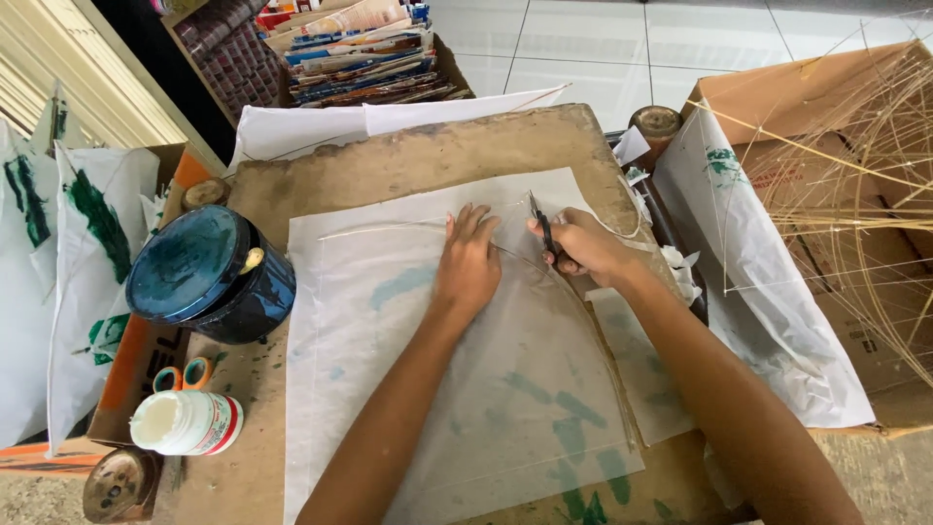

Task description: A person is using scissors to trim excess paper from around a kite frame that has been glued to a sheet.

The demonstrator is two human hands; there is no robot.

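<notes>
A thin white paper sheet with faded green marks lies on a worn brown table. My left hand presses flat on the sheet, fingers spread, beside a thin curved bamboo stick lying across the paper. My right hand grips a pair of dark scissors, blades pointing away from me near the sheet's top right edge.
A dark blue round tin stands at the table's left. A white glue bottle lies near the front left, orange-handled scissors behind it. A cardboard box with bamboo frames is at right, stacked papers at the back.
</notes>
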